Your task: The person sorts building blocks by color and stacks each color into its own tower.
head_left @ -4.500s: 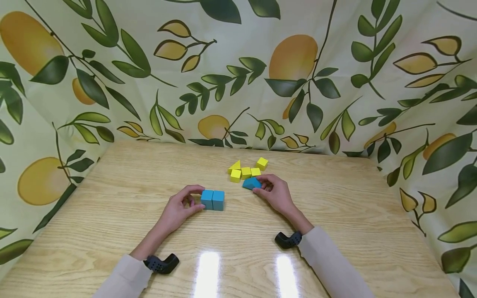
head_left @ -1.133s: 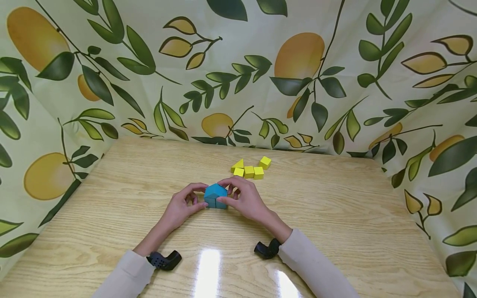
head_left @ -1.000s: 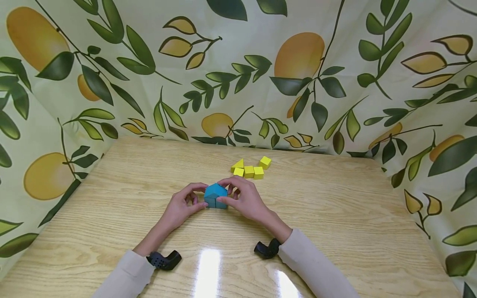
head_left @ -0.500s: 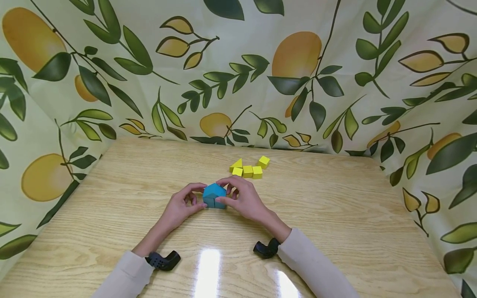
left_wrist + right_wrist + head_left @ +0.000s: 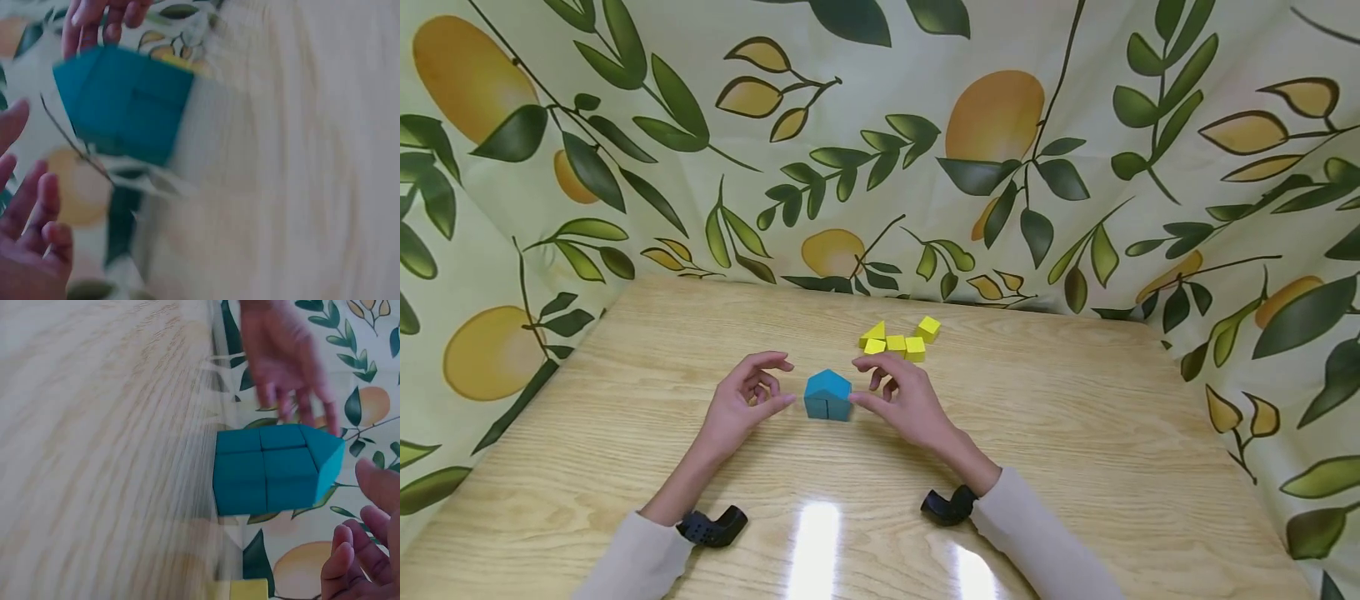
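A blue block stack stands upright on the table in the head view, with a triangular block as its roof. The right wrist view shows several blue cubes in two layers beneath that triangular block. To the stack's left is my left hand, apart from it, thumb and fingers loosely bent around nothing. My right hand is just right of the stack, holding nothing. Its thumb tip lies very near the roof's edge in the head view; a gap shows in the right wrist view.
Behind the stack, slightly right, lie several yellow cubes and a yellow triangular block. My right hand is close to their front. The wooden table ends at a patterned cloth at the back and sides.
The right hand brought the blue triangular block from near the yellow blocks onto the cubes. Since half a second ago, both hands have let go; the left drew away leftward, the right slightly rightward.
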A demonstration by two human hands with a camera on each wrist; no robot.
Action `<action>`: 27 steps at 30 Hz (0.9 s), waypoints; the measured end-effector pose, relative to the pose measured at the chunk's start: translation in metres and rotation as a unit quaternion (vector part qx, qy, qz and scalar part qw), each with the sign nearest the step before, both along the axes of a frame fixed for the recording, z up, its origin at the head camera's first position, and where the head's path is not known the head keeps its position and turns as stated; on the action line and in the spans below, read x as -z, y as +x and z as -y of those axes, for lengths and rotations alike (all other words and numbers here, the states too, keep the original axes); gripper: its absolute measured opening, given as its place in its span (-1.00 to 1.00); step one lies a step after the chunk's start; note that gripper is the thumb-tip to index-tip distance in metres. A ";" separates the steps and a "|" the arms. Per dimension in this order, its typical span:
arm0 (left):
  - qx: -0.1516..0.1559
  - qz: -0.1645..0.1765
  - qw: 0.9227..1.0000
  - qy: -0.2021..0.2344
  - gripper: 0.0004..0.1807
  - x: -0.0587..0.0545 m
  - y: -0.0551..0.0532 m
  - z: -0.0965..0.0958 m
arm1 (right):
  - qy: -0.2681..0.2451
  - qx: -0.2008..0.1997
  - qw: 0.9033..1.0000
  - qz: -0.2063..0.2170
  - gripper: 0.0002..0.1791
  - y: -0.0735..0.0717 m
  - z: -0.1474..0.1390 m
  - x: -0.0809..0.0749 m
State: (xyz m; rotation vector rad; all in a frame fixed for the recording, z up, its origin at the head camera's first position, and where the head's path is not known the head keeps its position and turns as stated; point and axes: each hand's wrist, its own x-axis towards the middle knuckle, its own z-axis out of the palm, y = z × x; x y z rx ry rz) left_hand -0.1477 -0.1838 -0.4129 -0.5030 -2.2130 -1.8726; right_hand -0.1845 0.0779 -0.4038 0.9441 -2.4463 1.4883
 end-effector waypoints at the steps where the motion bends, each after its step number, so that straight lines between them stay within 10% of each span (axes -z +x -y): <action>1: -0.006 -0.016 1.000 0.009 -0.46 -0.003 0.002 -0.002 | -0.003 0.006 1.000 -0.003 -0.57 0.001 -0.004 0.000; 10: -0.021 -0.130 0.990 0.054 -0.58 -0.035 0.026 -0.073 | -0.018 0.071 0.997 0.000 -0.59 0.004 -0.049 0.000; 20: -0.007 -0.071 0.997 0.043 -0.70 -0.025 0.045 -0.160 | -0.033 0.116 0.991 0.057 -0.60 0.001 -0.092 0.006; 27: -0.053 -0.036 0.997 0.041 -0.67 0.016 0.022 -0.186 | -0.017 0.114 0.986 0.117 -0.62 0.001 -0.092 -0.007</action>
